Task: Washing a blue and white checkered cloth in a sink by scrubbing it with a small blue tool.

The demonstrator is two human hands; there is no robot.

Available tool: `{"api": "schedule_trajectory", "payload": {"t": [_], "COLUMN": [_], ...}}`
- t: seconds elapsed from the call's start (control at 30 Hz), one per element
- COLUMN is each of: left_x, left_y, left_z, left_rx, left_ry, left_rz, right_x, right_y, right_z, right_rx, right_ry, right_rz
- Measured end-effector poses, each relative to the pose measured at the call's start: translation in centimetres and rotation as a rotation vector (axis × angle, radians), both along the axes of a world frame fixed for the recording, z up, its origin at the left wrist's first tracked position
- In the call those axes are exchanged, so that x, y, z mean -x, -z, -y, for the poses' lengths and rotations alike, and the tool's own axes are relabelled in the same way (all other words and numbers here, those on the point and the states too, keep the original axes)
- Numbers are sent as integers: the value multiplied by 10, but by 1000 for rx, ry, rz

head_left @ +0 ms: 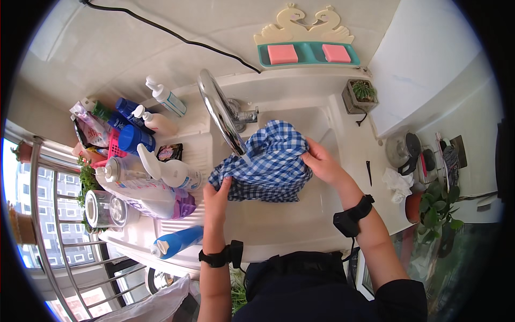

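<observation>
A blue and white checked cloth (277, 161) is spread between my two hands above the white sink basin (281, 225). My left hand (217, 195) grips its lower left edge, thumb on top. My right hand (320, 161) pinches its right edge. The chrome faucet (219, 110) arches over the cloth, and its spout end is at the cloth's upper left part. Water seems to come from the spout onto the fabric. The cloth's lower part looks darker. Some of my fingers are hidden behind the fabric.
Left of the basin stand a white spray bottle (181, 175), a large detergent bottle (149, 197), a blue bottle (177, 241) lying down and several pump bottles. A potted cactus (362, 94) sits at the back right corner. Pink soaps (282, 54) lie in a teal wall dish (310, 52).
</observation>
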State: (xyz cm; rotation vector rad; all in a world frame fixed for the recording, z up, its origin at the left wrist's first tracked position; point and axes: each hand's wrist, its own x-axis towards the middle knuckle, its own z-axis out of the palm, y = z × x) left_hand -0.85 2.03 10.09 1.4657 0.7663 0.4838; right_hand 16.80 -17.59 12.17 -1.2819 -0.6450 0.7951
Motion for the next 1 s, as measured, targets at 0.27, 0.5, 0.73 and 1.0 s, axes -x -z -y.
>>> {"api": "schedule_trajectory", "payload": {"t": [0.27, 0.5, 0.73, 1.0], "left_x": [14, 38, -9, -37], "left_y": [43, 85, 76, 106], "left_z": [-1, -9, 60, 59], "left_rx": [859, 666, 653, 364], "left_ry": [109, -40, 340, 137], "left_rz": [-45, -38, -226, 85], "right_x": [-2, -10, 9, 18], "right_y": [50, 37, 35, 3], "right_z": [-10, -13, -21, -20], "right_rx": [-232, -393, -580, -524], "right_ry": [332, 268, 213, 199], "right_rz": [-729, -768, -1133, -1075]}}
